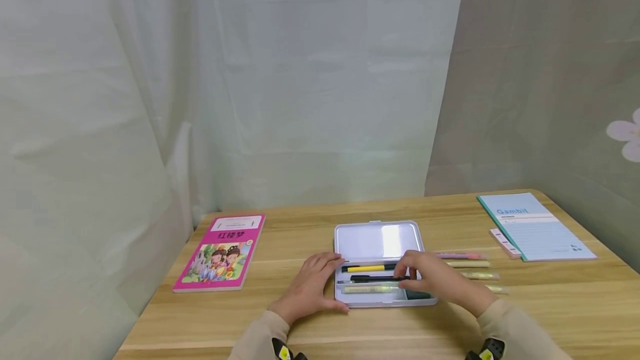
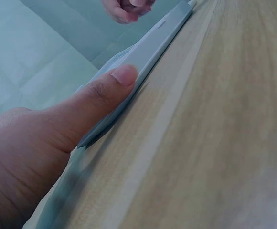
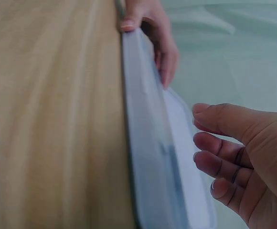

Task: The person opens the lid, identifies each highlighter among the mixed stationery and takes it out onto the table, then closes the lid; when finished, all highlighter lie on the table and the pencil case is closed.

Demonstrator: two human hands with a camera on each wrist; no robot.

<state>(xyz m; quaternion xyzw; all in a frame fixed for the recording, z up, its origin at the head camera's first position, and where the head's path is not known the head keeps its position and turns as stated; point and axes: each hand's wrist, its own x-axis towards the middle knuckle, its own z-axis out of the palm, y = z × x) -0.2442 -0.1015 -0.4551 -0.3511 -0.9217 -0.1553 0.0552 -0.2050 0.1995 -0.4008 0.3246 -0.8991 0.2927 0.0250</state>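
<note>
A white pencil case (image 1: 362,240) lies on the table with its lid folded back. My left hand (image 1: 315,282) holds its left end; the thumb (image 2: 124,76) presses the near wall in the left wrist view. Inside lie a yellow-and-black pen (image 1: 370,268), a black pen (image 1: 362,278), a pale yellow marker (image 1: 367,289) and a small dark block (image 1: 418,295). Over the right part of the case hovers my right hand (image 1: 430,274), its fingertips near the black pen's right end. In the right wrist view, the loosely bent right fingers (image 3: 210,162) have nothing between them.
Right of the case lie several pens and markers, including a pink one (image 1: 465,256) and a yellow-green one (image 1: 480,276). A light blue notebook (image 1: 540,229) partly covers a small pale strip (image 1: 505,242) at the right. At the left lies a pink book (image 1: 220,254). Curtains hang behind the table.
</note>
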